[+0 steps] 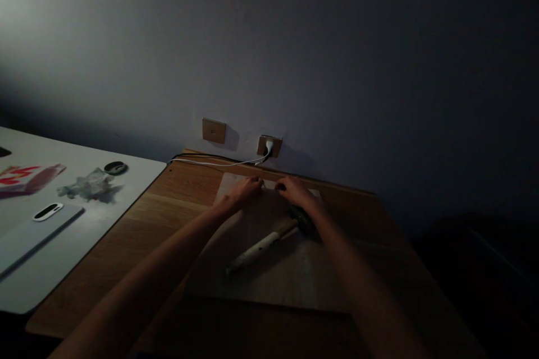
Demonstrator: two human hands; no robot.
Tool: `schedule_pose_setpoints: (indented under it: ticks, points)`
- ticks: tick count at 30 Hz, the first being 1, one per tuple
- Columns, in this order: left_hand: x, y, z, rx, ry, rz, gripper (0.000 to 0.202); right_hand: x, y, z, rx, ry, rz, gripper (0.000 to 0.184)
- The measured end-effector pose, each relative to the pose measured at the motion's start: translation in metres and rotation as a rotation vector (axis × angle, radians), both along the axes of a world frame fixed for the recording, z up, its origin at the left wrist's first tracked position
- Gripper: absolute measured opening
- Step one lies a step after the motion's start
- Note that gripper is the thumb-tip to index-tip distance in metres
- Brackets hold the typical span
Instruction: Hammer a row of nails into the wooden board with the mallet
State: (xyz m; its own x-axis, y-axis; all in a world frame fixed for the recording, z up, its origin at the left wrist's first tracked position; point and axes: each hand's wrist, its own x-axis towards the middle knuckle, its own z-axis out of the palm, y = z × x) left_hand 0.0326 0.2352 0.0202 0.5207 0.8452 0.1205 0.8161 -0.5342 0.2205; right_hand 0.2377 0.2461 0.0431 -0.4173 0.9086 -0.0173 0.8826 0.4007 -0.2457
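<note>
The scene is dim. A flat pale board (269, 280) lies on a wooden table (164, 213). My left hand (243, 189) and my right hand (295, 189) both reach to the board's far edge, fingers curled close together around something small that I cannot make out. A hammer (263, 247) with a light wooden handle and dark head lies on the board, just under my right forearm.
A white table (84, 235) adjoins on the left, carrying a grey laptop or tablet (29, 238), a white remote-like device (48, 211), crumpled plastic (88, 185), a red packet (29, 176) and a dark round lid (115, 167). A white cable (210, 162) runs to a wall socket (269, 146).
</note>
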Motion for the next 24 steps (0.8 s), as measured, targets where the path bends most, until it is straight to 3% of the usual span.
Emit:
schedule_pose_setpoints:
  ticks: [6, 13, 19, 24]
  points:
    - [0.002, -0.004, 0.0, -0.003, -0.048, 0.046, 0.021, -0.01, -0.003, -0.001, -0.015, -0.012, 0.049, 0.03]
    - [-0.006, 0.003, -0.009, -0.035, -0.157, -0.067, 0.026, -0.021, 0.001, 0.001, 0.026, 0.009, 0.116, 0.03]
    - [-0.004, 0.004, -0.008, -0.002, -0.232, 0.135, 0.018, -0.031, 0.001, -0.011, 0.033, 0.004, 0.106, 0.037]
    - [-0.008, 0.009, -0.021, -0.097, -0.425, 0.216, 0.018, -0.023, 0.001, -0.01, 0.037, 0.012, 0.171, 0.036]
